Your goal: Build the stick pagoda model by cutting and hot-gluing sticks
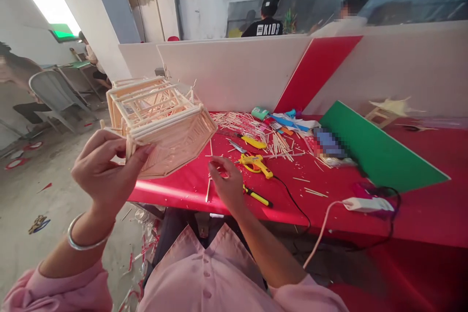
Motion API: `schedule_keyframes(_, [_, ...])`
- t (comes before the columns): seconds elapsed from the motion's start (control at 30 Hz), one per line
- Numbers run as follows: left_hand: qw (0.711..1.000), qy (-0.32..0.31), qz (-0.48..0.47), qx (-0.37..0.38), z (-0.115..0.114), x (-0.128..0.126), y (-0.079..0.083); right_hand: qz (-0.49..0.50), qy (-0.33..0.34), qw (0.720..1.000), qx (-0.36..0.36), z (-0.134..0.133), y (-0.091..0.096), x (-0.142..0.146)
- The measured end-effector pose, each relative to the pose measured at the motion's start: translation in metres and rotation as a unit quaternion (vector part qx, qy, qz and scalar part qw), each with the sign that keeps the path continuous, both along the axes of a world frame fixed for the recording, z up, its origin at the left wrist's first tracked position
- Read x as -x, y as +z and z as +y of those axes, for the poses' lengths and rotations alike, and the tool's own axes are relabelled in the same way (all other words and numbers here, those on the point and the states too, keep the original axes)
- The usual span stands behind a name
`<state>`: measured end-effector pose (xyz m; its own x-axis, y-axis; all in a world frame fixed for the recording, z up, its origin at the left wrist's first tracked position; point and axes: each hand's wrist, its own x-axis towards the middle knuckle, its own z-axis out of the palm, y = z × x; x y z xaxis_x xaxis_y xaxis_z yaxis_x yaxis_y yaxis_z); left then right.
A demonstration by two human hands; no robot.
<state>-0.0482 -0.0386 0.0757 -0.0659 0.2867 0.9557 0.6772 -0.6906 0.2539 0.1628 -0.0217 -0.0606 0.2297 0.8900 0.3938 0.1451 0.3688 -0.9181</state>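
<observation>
My left hand (106,165) is closed on the near corner of a small house-like model (175,141) built from thin wooden sticks, pinching it between thumb and fingers. The model is tilted in the air above the left end of the table, its latticed side facing up. Lower and to the right, my right hand (227,180) has its thumb and fingertips pinched together. A thin wooden stick (208,191) shows above and below those fingertips, in line with them. Close beside this hand lie a yellow hot glue gun (258,163) and a yellow-black utility knife (258,196).
Loose sticks (241,123) are heaped on the red table (292,204). Behind the glue gun are scissors (237,146) and another yellow cutter (253,142). A green board (380,146) leans at right, near a white power strip (368,204). A partition (226,73) rises behind; people sit beyond.
</observation>
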Motion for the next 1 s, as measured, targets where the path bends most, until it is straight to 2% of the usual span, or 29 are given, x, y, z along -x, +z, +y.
schedule_keyframes(0.07, [1.000, 0.014, -0.023, -0.011, -0.006, -0.005, -0.003, -0.096, -0.060, 0.987, -0.113, 0.000, 0.011, 0.012])
schedule_keyframes(0.13, [0.999, 0.021, -0.043, -0.013, -0.011, -0.010, -0.006, -0.158, -0.089, 0.966, -0.184, 0.000, 0.022, 0.014])
schedule_keyframes(0.23, [0.998, 0.019, -0.061, -0.011, -0.015, -0.014, -0.009, -0.207, -0.116, 0.943, -0.231, 0.001, 0.034, 0.009])
schedule_keyframes(0.33, [0.998, 0.014, -0.065, 0.000, -0.018, -0.016, -0.013, -0.248, -0.141, 0.921, -0.267, 0.001, 0.037, 0.005])
schedule_keyframes(0.4, [0.998, 0.008, -0.063, 0.010, -0.018, -0.016, -0.017, -0.261, -0.147, 0.915, -0.270, 0.001, 0.037, 0.005])
schedule_keyframes(0.5, [0.997, 0.003, -0.078, 0.015, -0.018, -0.015, -0.021, -0.255, -0.128, 0.924, -0.255, 0.003, 0.036, 0.006])
schedule_keyframes(0.6, [0.990, 0.004, -0.137, 0.019, -0.013, -0.009, -0.022, -0.240, -0.076, 0.938, -0.238, 0.004, 0.029, 0.002])
schedule_keyframes(0.67, [0.981, -0.008, -0.194, 0.027, -0.010, -0.003, -0.023, -0.232, -0.053, 0.951, -0.195, 0.004, 0.021, -0.006])
schedule_keyframes(0.77, [0.959, -0.028, -0.276, 0.051, -0.005, 0.009, -0.025, -0.234, -0.020, 0.968, -0.093, -0.004, 0.002, -0.016])
schedule_keyframes(0.83, [0.946, -0.036, -0.317, 0.066, -0.002, 0.016, -0.028, -0.293, 0.055, 0.954, -0.020, -0.011, -0.013, -0.020])
schedule_keyframes(0.9, [0.932, -0.048, -0.351, 0.077, 0.001, 0.021, -0.033, -0.376, 0.118, 0.918, 0.041, -0.016, -0.029, -0.022])
schedule_keyframes(0.93, [0.923, -0.058, -0.371, 0.086, 0.003, 0.023, -0.035, -0.408, 0.122, 0.903, 0.064, -0.017, -0.036, -0.023])
schedule_keyframes(1.0, [0.896, -0.084, -0.419, 0.120, 0.007, 0.026, -0.039, -0.438, 0.074, 0.891, 0.095, -0.014, -0.046, -0.026])
